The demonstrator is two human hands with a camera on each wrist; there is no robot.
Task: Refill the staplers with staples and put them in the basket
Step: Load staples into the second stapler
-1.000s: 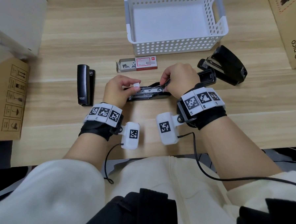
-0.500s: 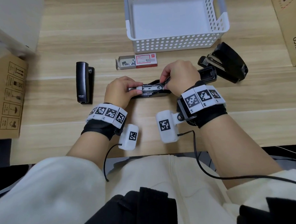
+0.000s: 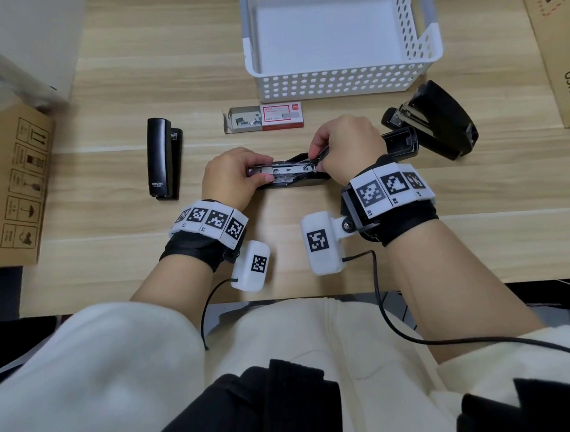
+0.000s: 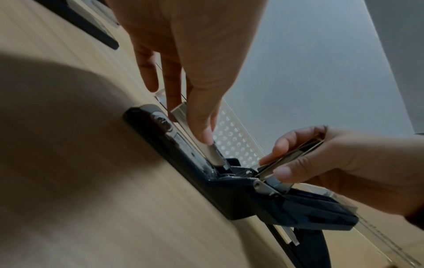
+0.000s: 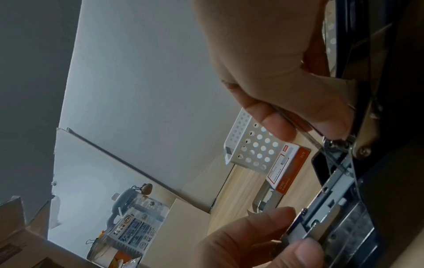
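A black stapler (image 3: 291, 181) lies flat and opened out at the table's middle, its lid (image 3: 400, 142) folded back to the right. My left hand (image 3: 261, 169) pinches a silver strip of staples (image 4: 214, 154) that lies slanted in the stapler's metal channel (image 3: 284, 173). My right hand (image 3: 316, 154) pinches the stapler's thin metal arm (image 4: 296, 156), holding it lifted off the channel near the hinge. Two more black staplers rest on the table: a shut one (image 3: 162, 162) on the left, a bulkier one (image 3: 437, 122) on the right. A white perforated basket (image 3: 336, 81) stands behind.
A red and white staple box (image 3: 281, 117) lies slid open between the basket and my hands, its grey tray (image 3: 242, 120) holding staples. Cardboard boxes flank the table at left (image 3: 14, 187) and right (image 3: 555, 46). Bare wood lies in front of my wrists.
My left hand has carried the staple strip from the stapler's left end down into the channel and to the right. My right hand has kept hold of the lifted metal arm.
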